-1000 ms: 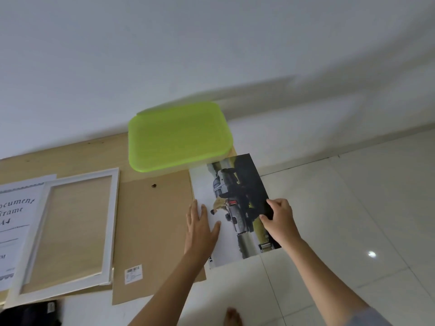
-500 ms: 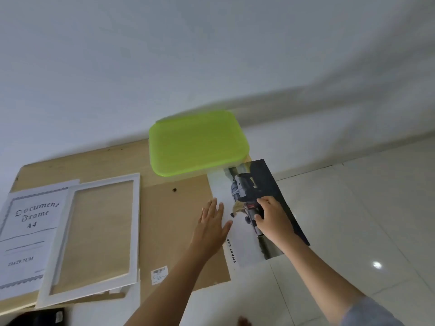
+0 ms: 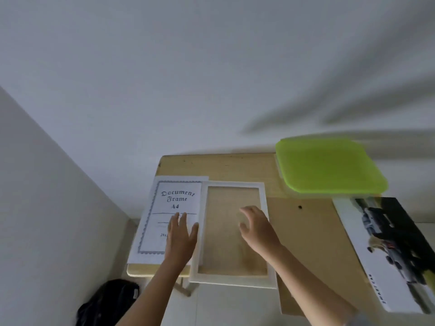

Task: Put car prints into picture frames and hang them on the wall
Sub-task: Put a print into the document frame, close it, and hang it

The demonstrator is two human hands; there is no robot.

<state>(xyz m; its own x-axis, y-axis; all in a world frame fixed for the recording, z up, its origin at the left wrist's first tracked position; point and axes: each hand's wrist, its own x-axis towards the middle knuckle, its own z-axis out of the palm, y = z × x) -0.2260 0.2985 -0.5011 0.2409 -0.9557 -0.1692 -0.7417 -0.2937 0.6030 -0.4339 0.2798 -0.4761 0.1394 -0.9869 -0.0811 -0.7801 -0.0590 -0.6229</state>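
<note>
A white picture frame (image 3: 263, 196) lies flat on the small wooden table (image 3: 216, 164), its opening showing the tabletop. My right hand (image 3: 256, 228) hovers over the frame's right side, fingers spread and holding nothing. My left hand (image 3: 182, 234) rests flat, fingers apart, on the "Document Frame A4" insert sheet (image 3: 164, 203) just left of the frame. A brown backing board (image 3: 310, 236) lies to the right of the frame. The car print (image 3: 386, 245) lies at the far right, overhanging the table, with no hand on it.
A lime-green plastic tray (image 3: 329, 167) sits at the table's back right. A dark bag (image 3: 110, 302) lies on the floor below the table's front left corner. White walls stand behind and to the left.
Both hands have left the car print and moved left: the left hand now lies on the insert sheet, the right is over the white frame. The view has swung left.
</note>
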